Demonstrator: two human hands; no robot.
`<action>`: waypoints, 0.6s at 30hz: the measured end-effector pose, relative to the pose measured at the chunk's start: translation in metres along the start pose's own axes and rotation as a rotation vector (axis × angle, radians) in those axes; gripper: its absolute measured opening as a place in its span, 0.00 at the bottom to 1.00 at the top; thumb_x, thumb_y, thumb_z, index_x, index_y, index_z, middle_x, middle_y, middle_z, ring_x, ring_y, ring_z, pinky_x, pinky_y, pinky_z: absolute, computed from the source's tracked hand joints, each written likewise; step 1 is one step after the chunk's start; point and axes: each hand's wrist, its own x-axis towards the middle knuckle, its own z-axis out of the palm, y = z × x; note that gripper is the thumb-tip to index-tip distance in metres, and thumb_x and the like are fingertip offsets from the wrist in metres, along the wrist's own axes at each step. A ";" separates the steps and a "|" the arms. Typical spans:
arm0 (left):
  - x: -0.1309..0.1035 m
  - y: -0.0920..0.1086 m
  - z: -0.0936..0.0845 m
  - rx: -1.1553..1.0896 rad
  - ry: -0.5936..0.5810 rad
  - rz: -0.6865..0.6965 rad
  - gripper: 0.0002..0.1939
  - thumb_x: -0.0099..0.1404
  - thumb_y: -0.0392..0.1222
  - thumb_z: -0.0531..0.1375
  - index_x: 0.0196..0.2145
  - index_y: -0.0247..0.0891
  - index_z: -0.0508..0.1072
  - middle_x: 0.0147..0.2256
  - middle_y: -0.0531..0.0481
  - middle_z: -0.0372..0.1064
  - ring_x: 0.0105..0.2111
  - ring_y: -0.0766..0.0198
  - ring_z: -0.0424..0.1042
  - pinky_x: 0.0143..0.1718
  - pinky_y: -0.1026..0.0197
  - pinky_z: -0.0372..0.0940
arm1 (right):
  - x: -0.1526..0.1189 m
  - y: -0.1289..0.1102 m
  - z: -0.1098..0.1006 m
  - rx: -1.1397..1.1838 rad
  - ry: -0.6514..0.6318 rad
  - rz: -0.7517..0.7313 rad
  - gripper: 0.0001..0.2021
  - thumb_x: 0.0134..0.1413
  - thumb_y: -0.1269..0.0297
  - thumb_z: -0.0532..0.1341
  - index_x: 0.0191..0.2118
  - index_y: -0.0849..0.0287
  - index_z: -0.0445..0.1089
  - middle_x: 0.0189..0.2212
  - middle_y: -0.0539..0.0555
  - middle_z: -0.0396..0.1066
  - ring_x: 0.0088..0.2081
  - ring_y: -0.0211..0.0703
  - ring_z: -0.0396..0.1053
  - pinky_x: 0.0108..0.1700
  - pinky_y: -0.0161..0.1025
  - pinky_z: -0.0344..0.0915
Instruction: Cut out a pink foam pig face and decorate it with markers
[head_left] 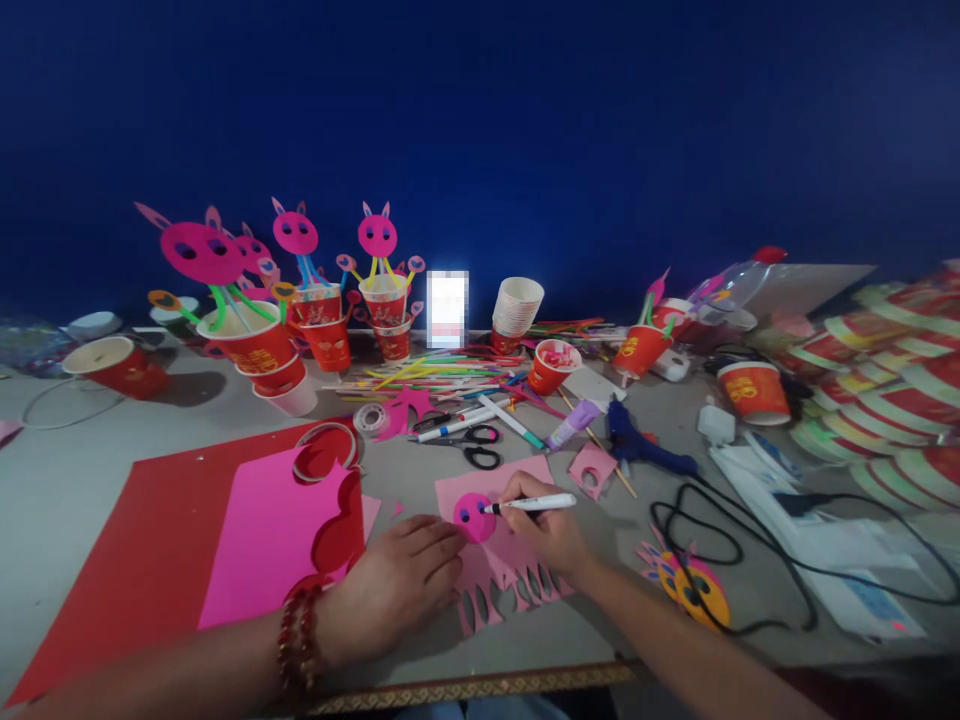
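Right fingers (517, 487) pinch a white marker (551, 502) at the pink disc (475, 531), left fingers (433, 547) lie extended gripping nothing, and gold characters (744, 388) on a red cup (756, 400) blur illegibly.

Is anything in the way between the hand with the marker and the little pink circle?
Nothing that I can see. The right hand holds the marker with its tip right at the pink circle. The left hand is at the circle's other side.
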 end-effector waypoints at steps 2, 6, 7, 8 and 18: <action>0.001 0.000 -0.001 0.003 -0.001 0.002 0.08 0.71 0.41 0.56 0.44 0.36 0.71 0.52 0.46 0.72 0.52 0.61 0.70 0.57 0.55 0.62 | 0.000 0.000 0.000 -0.002 -0.003 0.005 0.06 0.53 0.69 0.55 0.26 0.56 0.62 0.20 0.45 0.60 0.22 0.38 0.58 0.26 0.35 0.52; 0.001 0.000 -0.001 0.017 0.010 0.012 0.08 0.71 0.41 0.56 0.43 0.36 0.71 0.51 0.46 0.73 0.52 0.61 0.70 0.57 0.55 0.62 | 0.000 -0.001 0.000 0.022 0.022 0.026 0.07 0.52 0.69 0.55 0.25 0.56 0.62 0.19 0.45 0.59 0.22 0.38 0.57 0.25 0.35 0.51; 0.001 0.000 0.000 0.019 0.011 0.010 0.08 0.71 0.41 0.56 0.43 0.36 0.71 0.51 0.45 0.73 0.52 0.61 0.70 0.57 0.55 0.62 | 0.000 -0.001 0.000 0.025 0.026 0.027 0.07 0.52 0.69 0.55 0.25 0.56 0.62 0.20 0.46 0.60 0.22 0.39 0.57 0.25 0.36 0.52; 0.001 0.000 0.000 0.018 0.010 0.007 0.08 0.71 0.41 0.56 0.43 0.36 0.72 0.51 0.45 0.73 0.52 0.61 0.70 0.57 0.55 0.62 | 0.000 -0.002 0.000 0.021 0.026 0.025 0.07 0.52 0.69 0.55 0.25 0.56 0.62 0.20 0.46 0.60 0.23 0.39 0.58 0.26 0.36 0.52; -0.001 -0.001 0.001 -0.003 -0.011 0.004 0.08 0.71 0.41 0.55 0.44 0.37 0.71 0.53 0.45 0.72 0.54 0.60 0.68 0.58 0.54 0.61 | 0.000 0.001 0.000 0.000 0.033 0.007 0.07 0.53 0.70 0.55 0.26 0.55 0.63 0.20 0.46 0.61 0.23 0.39 0.58 0.26 0.36 0.53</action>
